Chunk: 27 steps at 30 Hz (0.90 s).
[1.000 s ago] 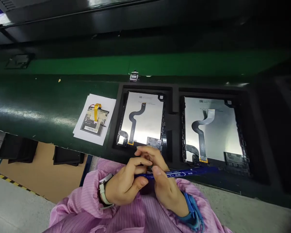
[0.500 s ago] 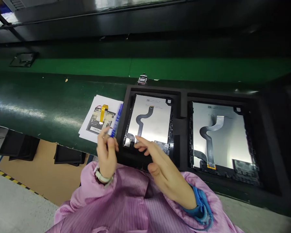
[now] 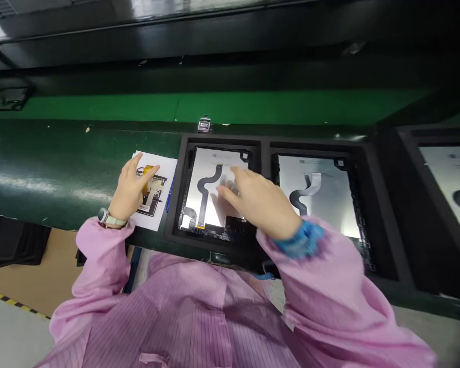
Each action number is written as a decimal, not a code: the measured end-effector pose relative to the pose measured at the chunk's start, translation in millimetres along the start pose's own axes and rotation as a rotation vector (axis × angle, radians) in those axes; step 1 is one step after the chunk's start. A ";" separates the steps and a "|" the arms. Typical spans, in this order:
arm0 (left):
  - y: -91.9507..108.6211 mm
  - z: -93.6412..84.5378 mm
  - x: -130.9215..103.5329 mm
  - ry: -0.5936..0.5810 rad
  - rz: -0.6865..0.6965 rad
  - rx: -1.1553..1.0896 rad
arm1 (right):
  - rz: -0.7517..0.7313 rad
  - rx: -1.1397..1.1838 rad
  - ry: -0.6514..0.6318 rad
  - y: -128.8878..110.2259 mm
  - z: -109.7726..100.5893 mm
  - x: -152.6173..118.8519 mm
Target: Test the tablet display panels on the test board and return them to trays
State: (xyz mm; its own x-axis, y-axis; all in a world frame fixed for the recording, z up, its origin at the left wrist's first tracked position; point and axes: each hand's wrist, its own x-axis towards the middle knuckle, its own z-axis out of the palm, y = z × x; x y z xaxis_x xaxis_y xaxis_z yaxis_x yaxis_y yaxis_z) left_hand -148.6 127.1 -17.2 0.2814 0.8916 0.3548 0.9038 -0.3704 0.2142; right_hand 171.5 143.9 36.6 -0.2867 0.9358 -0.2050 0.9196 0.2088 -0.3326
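My left hand (image 3: 128, 190) is over the left side of a small circuit board (image 3: 153, 197) with a yellow flex ribbon (image 3: 147, 174), lying on white paper (image 3: 147, 221). Its thumb and fingers are spread; whether they touch the board I cannot tell. A blue pen (image 3: 170, 195) lies along the paper's right edge. My right hand (image 3: 253, 202) hovers above a silvery display panel (image 3: 215, 197), thumb and forefinger apart with nothing visible between them. That panel has a curved dark flex cable (image 3: 203, 199) and sits in a black foam tray (image 3: 266, 158). My right hand hides its right part.
A second silvery panel (image 3: 329, 197) lies in the compartment to the right, and a third (image 3: 444, 168) in another tray at the far right. A small metal clip-like piece (image 3: 204, 124) stands behind the tray. Dark trays (image 3: 17, 240) are stacked below the bench at left.
My left hand has moved left and up from the pen to the board, its fingers spreading. My right hand has moved up over the panel, off its lower end. The view has swung right.
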 end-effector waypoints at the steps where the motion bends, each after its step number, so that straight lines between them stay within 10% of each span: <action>1: -9.6 -0.2 7.8 -0.051 0.040 -0.031 | 0.055 0.035 -0.005 -1.8 2.0 15.5; 5: -25.1 5.9 34.3 -0.080 0.058 -0.239 | 0.081 0.345 0.047 -3.1 23.2 56.3; 12: -16.9 32.9 58.1 0.082 -0.309 -0.749 | -0.011 1.143 0.048 -20.1 55.4 55.5; 27: 3.0 24.7 52.1 -0.117 -0.092 -0.872 | -0.522 0.809 -0.043 -22.6 61.8 54.2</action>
State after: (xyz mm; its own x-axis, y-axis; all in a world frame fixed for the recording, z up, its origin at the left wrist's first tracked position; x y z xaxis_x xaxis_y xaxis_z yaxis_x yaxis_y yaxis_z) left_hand -123.3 178.9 -20.5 0.2937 0.9311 0.2164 0.3705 -0.3196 0.8721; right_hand 118.6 172.4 -23.9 -0.6315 0.7659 0.1208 0.2147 0.3224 -0.9219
